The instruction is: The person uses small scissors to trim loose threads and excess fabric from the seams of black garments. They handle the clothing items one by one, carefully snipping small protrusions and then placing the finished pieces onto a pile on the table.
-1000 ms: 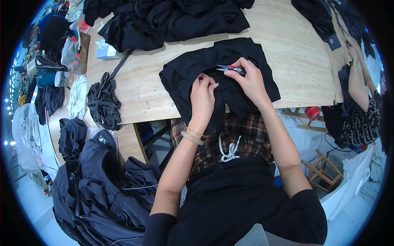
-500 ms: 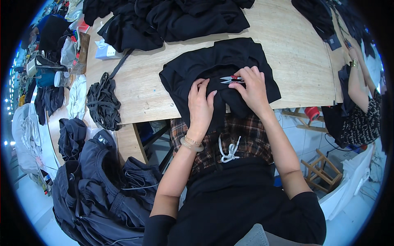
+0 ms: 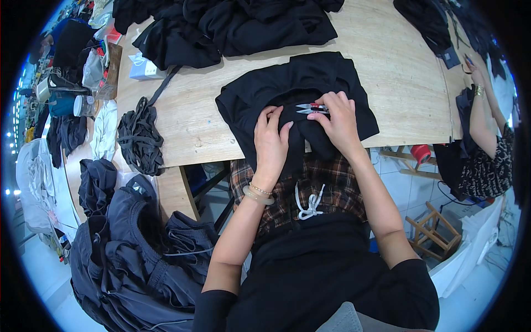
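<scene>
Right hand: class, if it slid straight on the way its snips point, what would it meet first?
The right hand points its snips leftward; likely the left hand's fingertips come first, though depth is unclear.

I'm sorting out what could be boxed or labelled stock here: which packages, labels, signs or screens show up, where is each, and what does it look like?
Small box: far left of the wooden table, beside the pile of black garments; flat, rectangular, pale blue-white.
Red-and-white packet: left table edge, beyond the box; partly hidden, shape unclear.
Roll of tape: left of the table; round, pale.
No signs or screens visible.
</scene>
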The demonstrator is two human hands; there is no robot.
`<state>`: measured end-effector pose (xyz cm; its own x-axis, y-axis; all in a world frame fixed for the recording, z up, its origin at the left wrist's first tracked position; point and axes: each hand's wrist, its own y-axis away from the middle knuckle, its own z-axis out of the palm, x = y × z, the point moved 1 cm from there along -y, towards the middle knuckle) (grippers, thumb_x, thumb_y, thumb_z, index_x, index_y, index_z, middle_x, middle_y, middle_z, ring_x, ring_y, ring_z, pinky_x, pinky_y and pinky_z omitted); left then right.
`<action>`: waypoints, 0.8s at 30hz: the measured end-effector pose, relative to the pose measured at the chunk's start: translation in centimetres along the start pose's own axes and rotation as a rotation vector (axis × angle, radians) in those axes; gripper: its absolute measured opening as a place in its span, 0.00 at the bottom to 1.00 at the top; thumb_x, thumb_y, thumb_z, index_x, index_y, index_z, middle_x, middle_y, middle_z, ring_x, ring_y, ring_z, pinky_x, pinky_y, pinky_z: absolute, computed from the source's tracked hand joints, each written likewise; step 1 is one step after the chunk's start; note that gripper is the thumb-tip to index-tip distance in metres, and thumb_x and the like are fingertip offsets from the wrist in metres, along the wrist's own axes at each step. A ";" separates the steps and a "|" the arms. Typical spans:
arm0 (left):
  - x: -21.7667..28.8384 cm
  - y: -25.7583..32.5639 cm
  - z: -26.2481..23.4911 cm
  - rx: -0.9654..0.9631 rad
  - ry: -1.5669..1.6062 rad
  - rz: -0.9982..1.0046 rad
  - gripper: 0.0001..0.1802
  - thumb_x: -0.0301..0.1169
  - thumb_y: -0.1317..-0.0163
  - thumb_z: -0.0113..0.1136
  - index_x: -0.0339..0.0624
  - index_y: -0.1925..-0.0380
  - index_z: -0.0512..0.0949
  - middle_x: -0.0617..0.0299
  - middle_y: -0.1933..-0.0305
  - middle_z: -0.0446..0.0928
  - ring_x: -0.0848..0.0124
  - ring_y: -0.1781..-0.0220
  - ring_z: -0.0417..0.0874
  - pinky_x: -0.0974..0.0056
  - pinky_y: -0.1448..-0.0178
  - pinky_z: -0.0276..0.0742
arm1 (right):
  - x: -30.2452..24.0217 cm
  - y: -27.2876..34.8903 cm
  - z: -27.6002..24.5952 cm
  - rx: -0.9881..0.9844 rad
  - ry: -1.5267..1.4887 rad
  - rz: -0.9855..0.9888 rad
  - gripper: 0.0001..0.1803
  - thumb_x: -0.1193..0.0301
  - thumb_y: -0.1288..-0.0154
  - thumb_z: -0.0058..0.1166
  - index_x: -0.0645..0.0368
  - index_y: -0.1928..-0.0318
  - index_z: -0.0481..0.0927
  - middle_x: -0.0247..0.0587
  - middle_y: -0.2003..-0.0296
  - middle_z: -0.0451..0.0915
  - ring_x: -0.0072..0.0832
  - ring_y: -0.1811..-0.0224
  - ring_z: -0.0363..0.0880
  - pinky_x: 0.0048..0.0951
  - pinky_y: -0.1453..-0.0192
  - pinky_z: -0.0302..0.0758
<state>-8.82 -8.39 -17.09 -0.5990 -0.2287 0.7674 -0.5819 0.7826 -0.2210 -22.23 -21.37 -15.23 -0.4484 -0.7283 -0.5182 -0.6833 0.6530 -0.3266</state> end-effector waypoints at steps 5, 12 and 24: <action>0.0 0.1 0.0 0.002 -0.001 -0.009 0.22 0.23 0.43 0.68 0.33 0.47 0.80 0.49 0.46 0.76 0.54 0.47 0.79 0.57 0.40 0.74 | 0.1 0.1 -0.1 -0.027 -0.035 0.012 0.17 0.60 0.45 0.69 0.55 0.63 0.78 0.30 0.64 0.78 0.34 0.58 0.72 0.36 0.54 0.61; -0.1 0.0 0.1 0.002 -0.001 0.001 0.22 0.23 0.43 0.68 0.33 0.47 0.80 0.49 0.46 0.76 0.54 0.48 0.80 0.57 0.41 0.75 | 0.3 0.1 -0.2 -0.044 -0.029 0.025 0.17 0.60 0.45 0.69 0.55 0.63 0.78 0.30 0.64 0.78 0.33 0.57 0.73 0.36 0.54 0.61; -0.1 0.0 0.1 0.006 -0.012 0.006 0.22 0.23 0.43 0.68 0.32 0.47 0.80 0.49 0.47 0.76 0.54 0.49 0.80 0.57 0.41 0.75 | -0.3 -0.4 0.0 -0.020 0.029 -0.006 0.16 0.61 0.44 0.68 0.55 0.62 0.78 0.31 0.64 0.77 0.34 0.57 0.72 0.37 0.54 0.62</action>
<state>-8.82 -8.38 -17.24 -0.6093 -0.2311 0.7585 -0.5814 0.7807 -0.2292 -21.80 -21.46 -14.97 -0.4605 -0.7382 -0.4930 -0.6976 0.6444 -0.3133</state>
